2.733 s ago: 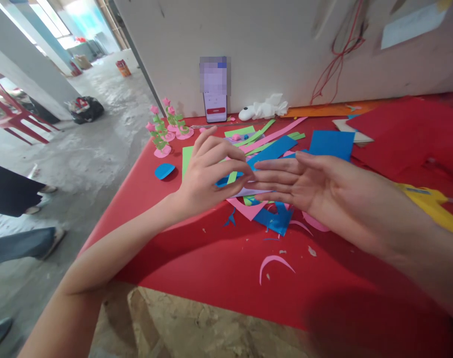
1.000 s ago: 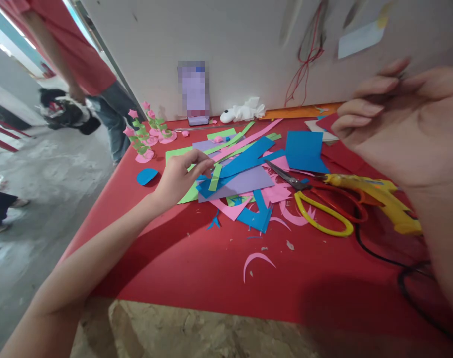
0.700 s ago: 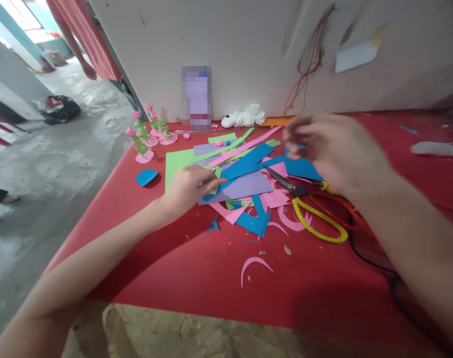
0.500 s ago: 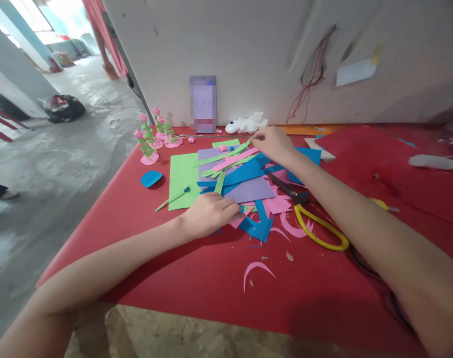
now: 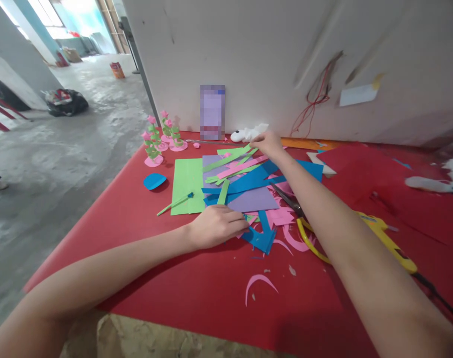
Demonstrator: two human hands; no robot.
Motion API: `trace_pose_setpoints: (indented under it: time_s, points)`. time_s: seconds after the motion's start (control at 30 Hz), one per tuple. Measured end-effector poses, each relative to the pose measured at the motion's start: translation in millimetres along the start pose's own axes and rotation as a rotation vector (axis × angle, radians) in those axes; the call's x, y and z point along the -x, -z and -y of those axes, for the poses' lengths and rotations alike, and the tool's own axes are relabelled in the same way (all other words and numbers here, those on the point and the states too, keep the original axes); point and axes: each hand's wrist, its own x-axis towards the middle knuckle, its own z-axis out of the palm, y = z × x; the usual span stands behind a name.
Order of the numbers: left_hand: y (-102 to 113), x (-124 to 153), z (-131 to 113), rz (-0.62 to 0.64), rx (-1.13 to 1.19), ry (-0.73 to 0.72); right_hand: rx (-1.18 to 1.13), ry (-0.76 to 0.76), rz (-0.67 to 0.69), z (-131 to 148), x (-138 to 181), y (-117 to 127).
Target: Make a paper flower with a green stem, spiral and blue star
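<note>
My left hand (image 5: 217,226) rests knuckles-up at the near edge of a heap of cut paper. Its fingers are curled together on the scraps beside a purple sheet (image 5: 250,198); what they hold, if anything, is hidden. My right hand (image 5: 267,143) reaches across to the far end of the heap. There its fingers close at the tip of a green paper strip (image 5: 228,160). Blue strips (image 5: 248,181) and pink strips lie crossed under my right forearm. A green sheet (image 5: 188,186) lies flat to the left of the heap.
Yellow-handled scissors (image 5: 308,237) and a yellow glue gun (image 5: 388,237) lie right of the heap, partly under my right arm. A phone (image 5: 212,112) leans on the wall beside white tissue (image 5: 248,133). Paper flowers (image 5: 155,144) stand far left on the red table (image 5: 166,283).
My right hand came down from mid-air and reached to the far green strips. My left hand slid from the heap's left side to its near edge. The person in red has left the view.
</note>
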Motion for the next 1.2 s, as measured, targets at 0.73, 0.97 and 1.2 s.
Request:
trace_pose_setpoints:
  time_s: [0.73, 0.97, 1.2]
  points:
    - [0, -3, 3, -0.047, 0.011, 0.038, 0.651, 0.472, 0.006, -17, 16, 10]
    - [0, 2, 4, -0.04, 0.082, 0.041, 0.624, 0.391, -0.246, -38, 32, 56]
    - [0, -10, 26, -0.035, 0.219, 0.351, 0.439, 0.409, -0.446, -42, 83, 68]
